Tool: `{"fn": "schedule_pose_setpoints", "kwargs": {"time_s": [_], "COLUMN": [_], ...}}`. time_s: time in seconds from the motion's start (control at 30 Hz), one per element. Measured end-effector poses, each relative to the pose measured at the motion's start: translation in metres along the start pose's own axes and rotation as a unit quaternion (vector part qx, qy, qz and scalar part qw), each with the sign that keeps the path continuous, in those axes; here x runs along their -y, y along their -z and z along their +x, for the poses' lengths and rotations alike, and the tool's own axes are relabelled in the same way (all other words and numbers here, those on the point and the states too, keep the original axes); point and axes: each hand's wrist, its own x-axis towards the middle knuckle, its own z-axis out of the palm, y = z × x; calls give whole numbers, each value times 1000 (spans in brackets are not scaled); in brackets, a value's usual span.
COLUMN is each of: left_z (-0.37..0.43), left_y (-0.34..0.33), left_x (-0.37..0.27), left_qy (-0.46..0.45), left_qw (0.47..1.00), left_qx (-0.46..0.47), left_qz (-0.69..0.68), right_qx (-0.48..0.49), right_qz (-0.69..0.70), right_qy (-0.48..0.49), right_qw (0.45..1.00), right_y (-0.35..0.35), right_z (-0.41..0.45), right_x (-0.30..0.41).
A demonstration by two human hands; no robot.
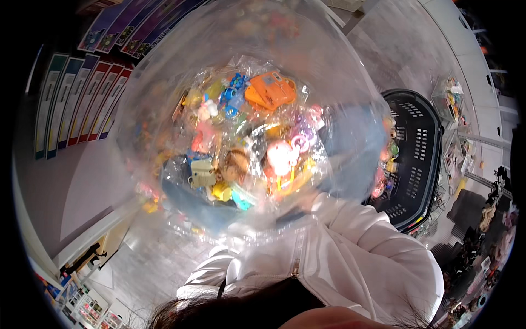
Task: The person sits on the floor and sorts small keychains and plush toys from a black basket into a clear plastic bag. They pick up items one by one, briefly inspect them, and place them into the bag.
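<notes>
A large clear plastic bag [254, 37] gapes before me, filling the middle of the view. Inside lie several small toys in clear wrappers: an orange pouch-like item [271, 90], blue figures [231, 96], a pink-and-white figure [281, 157], a yellow piece [222, 191] and a pale tagged item [202, 172]. My right hand [306, 202] shows only hazily at the bag's near right side, at the end of a white sleeve; its fingers and any grip are unclear. My left hand is out of sight behind the bag, with just its white sleeve [209, 267] visible.
A black perforated basket [421, 144] at right holds wrapped toys along its left side. Clear bags of goods [450, 98] lie beyond it. Several boxes with coloured edges [78, 103] stand at left on a pale surface [90, 181]. Hanging goods [489, 214] line the far right.
</notes>
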Motion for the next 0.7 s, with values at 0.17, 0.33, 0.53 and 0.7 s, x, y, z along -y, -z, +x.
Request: {"fn": "schedule_pose_setpoints", "kwargs": {"time_s": [0.17, 0.33, 0.53, 0.7], "left_z": [-14, -12, -10, -23], "left_y": [-7, -8, -16, -2], "left_x": [-10, -24, -23, -34], "left_qy": [-33, -91, -119, -133], "left_qw": [999, 992, 979, 969], "left_qx": [12, 88, 163, 210], "left_qz": [9, 24, -25, -6], "right_qx": [31, 107, -175, -218], "right_qz": [-92, -259, -35, 162], "right_qy": [15, -11, 200, 535], "right_qw": [995, 960, 963, 800], "right_y": [5, 16, 136, 199], "right_z": [25, 93, -191, -333], "right_x": [20, 46, 66, 69]}}
